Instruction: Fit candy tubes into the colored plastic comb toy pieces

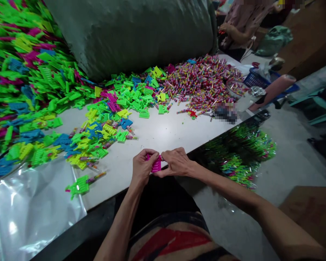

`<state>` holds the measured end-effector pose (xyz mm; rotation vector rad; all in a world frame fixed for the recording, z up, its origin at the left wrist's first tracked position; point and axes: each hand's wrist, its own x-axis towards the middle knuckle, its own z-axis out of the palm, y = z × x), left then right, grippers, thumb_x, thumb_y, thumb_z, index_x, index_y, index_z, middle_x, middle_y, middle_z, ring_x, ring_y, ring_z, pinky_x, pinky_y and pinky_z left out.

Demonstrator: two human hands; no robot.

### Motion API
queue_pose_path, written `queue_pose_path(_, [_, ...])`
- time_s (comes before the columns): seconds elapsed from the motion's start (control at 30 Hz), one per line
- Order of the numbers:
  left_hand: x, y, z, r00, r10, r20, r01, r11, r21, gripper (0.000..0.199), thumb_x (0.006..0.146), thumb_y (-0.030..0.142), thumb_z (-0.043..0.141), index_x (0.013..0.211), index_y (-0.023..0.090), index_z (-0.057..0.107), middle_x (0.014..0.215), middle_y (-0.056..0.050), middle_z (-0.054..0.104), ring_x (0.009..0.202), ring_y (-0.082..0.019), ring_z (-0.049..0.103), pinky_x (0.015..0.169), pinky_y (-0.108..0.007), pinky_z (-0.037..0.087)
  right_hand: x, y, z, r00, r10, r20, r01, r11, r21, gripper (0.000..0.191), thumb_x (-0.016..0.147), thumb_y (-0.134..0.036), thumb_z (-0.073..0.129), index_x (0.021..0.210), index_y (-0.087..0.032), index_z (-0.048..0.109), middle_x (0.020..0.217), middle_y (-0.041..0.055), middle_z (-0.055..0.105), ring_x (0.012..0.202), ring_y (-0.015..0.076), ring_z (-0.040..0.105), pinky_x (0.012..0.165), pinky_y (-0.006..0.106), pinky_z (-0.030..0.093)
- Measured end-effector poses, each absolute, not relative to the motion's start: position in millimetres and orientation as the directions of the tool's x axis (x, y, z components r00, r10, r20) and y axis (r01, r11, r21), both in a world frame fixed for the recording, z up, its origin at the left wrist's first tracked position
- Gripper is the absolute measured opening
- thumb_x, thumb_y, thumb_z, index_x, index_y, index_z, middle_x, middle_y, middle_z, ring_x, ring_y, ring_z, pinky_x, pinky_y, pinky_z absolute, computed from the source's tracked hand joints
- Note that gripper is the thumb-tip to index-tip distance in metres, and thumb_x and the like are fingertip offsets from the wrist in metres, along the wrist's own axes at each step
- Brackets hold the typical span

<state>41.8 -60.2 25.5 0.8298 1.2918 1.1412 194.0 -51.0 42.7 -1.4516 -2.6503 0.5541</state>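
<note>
A magenta plastic piece with slats is between my two hands at the table's front edge. My left hand pinches its left side, thumb on top. From the right, my right hand has its fingers closed at the piece's upper right corner, its thumb below; what those fingertips hold is too small to make out. Left of my hands, a green piece with a candy-filled tube lies on the table. Behind are green, yellow and blue pieces, some with tubes.
A pile of small candy tubes lies at the back right, near a blue basket. A large grey bag stands behind. Clear plastic bags cover the left front. Another person is at the upper right.
</note>
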Motion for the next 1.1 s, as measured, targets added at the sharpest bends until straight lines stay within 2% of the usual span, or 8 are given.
queue_pose_path(0.23, [36,-44,15,-0.087,0.960,-0.265,-0.090,0.257,0.962,0.027,0.061,0.035,0.073,0.073,0.015,0.060,0.062,0.003,0.057,0.056,-0.009,0.050,0.053,-0.021,0.041,185,-43,36,-0.563,0.819,-0.112,0.777,0.478,-0.409,0.056,0.075,-0.067,0.050,0.093,-0.014,0.058,0.086,0.0094,0.066,0.082,0.0250,0.062,0.075,0.036,0.037])
queue_pose_path(0.37, [-9,-17,21,-0.190,0.975,-0.116,0.283,0.167,0.944,0.030,0.067,0.044,0.066,0.081,0.018,0.063,0.074,-0.001,0.064,0.067,-0.016,0.057,0.062,-0.027,0.045,185,-1,26,-0.577,0.817,-0.018,0.687,0.473,-0.551,0.078,0.066,-0.073,0.056,0.120,-0.017,0.049,0.113,0.0109,0.058,0.100,0.0255,0.057,0.082,0.036,0.040])
queue_pose_path(0.47, [-55,13,32,-0.263,0.954,0.142,0.713,0.093,0.695,0.031,0.075,0.047,0.056,0.087,0.019,0.065,0.087,-0.007,0.067,0.084,-0.024,0.060,0.074,-0.034,0.045,197,61,20,-0.433,0.901,-0.009,0.734,0.346,-0.585,0.068,0.073,-0.063,0.058,0.123,-0.018,0.048,0.113,0.0096,0.056,0.094,0.0204,0.058,0.076,0.030,0.043])
queue_pose_path(0.57, [-72,53,39,-0.139,0.920,0.366,0.939,0.006,0.343,0.033,0.084,0.040,0.045,0.101,0.018,0.064,0.104,-0.011,0.064,0.102,-0.029,0.055,0.088,-0.041,0.039,206,128,19,-0.239,0.971,-0.012,0.868,0.208,-0.451,0.042,0.085,-0.046,0.053,0.115,-0.016,0.052,0.111,0.0096,0.055,0.097,0.0210,0.057,0.078,0.031,0.043])
queue_pose_path(0.73, [-24,130,21,0.105,0.978,0.182,0.980,-0.133,0.151,0.033,0.086,0.026,0.041,0.111,0.018,0.061,0.116,-0.013,0.060,0.106,-0.028,0.053,0.088,-0.039,0.041,182,177,15,-0.145,0.989,-0.004,0.947,0.138,-0.289,0.032,0.089,-0.029,0.044,0.116,-0.014,0.048,0.127,0.0153,0.044,0.107,0.0246,0.052,0.084,0.037,0.042])
queue_pose_path(0.9, [3,161,2,0.356,0.933,0.042,0.932,-0.358,0.050,0.052,0.083,0.004,0.032,0.128,0.026,0.047,0.133,-0.011,0.048,0.115,-0.027,0.047,0.085,-0.040,0.042,170,148,-3,-0.337,0.942,-0.005,0.909,0.323,-0.265,0.025,0.087,-0.036,0.046,0.103,-0.018,0.056,0.115,0.0093,0.051,0.101,0.0207,0.054,0.081,0.031,0.042])
queue_pose_path(1.0, [-5,156,3,0.376,0.926,-0.008,0.925,-0.375,0.051,0.046,0.084,0.009,0.037,0.128,0.021,0.047,0.121,-0.014,0.053,0.105,-0.026,0.054,0.080,-0.036,0.044,180,149,-4,-0.398,0.917,-0.021,0.879,0.374,-0.295,0.029,0.089,-0.041,0.044,0.102,-0.020,0.058,0.104,0.0066,0.056,0.093,0.0183,0.056,0.077,0.028,0.042])
queue_pose_path(1.1, [-10,149,11,0.334,0.939,-0.083,0.942,-0.329,0.063,0.032,0.079,0.023,0.055,0.111,0.017,0.058,0.112,-0.015,0.055,0.103,-0.029,0.054,0.079,-0.036,0.044,181,179,4,-0.346,0.938,-0.006,0.912,0.335,-0.236,0.029,0.091,-0.032,0.039,0.108,-0.017,0.057,0.108,0.0099,0.055,0.095,0.0196,0.056,0.076,0.029,0.042])
